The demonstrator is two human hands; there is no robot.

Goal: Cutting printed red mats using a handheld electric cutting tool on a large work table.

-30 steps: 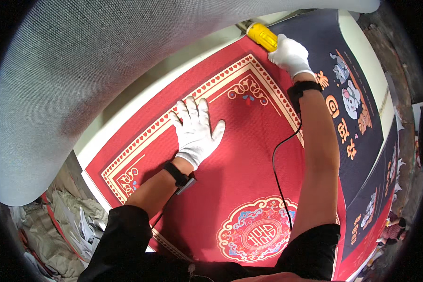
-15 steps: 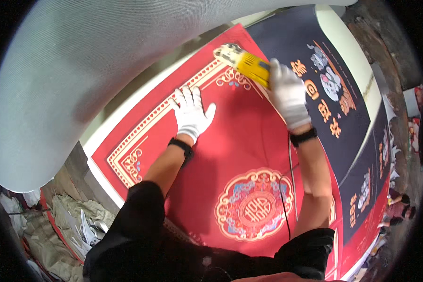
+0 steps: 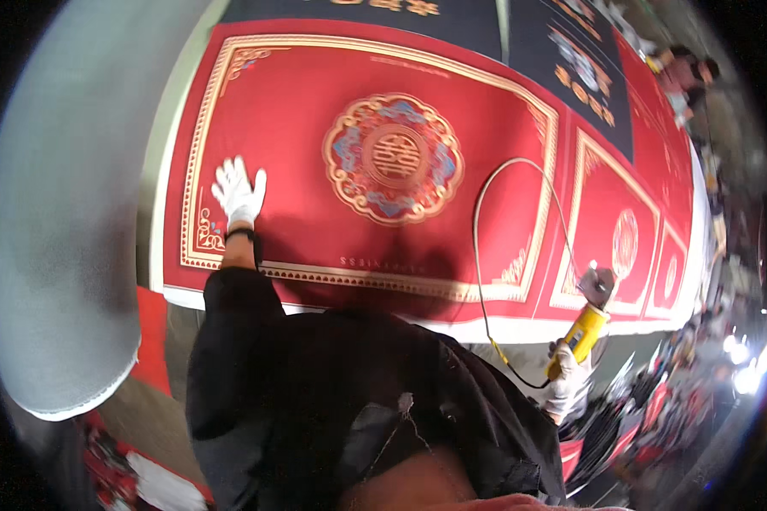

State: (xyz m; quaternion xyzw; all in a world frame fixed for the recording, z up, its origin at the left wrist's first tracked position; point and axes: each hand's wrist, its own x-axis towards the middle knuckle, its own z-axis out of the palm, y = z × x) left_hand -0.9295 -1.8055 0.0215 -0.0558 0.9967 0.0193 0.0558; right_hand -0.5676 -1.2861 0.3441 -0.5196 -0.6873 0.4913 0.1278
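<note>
My left hand, in a white glove, lies flat with fingers spread on the near left part of a red mat. The mat has a cream border and a round blue, red and cream medallion in its middle. At the near right edge of the table, my gloved right hand is wrapped round the yellow body of a hand-held electric cutter. The cutter's round dark head points up and away, over the white strip and neighbouring mat. A thin cord loops from its rear over the red mat.
A large grey fabric roll stands along the left. Dark printed mats lie beyond the red one, and more red mats continue to the right. A person is at the far right. Scraps and bundles lie low at right.
The view has turned. My right hand and the cutter have gone from the mat's far edge to the near right. My left hand now rests flat nearer the mat's near left corner.
</note>
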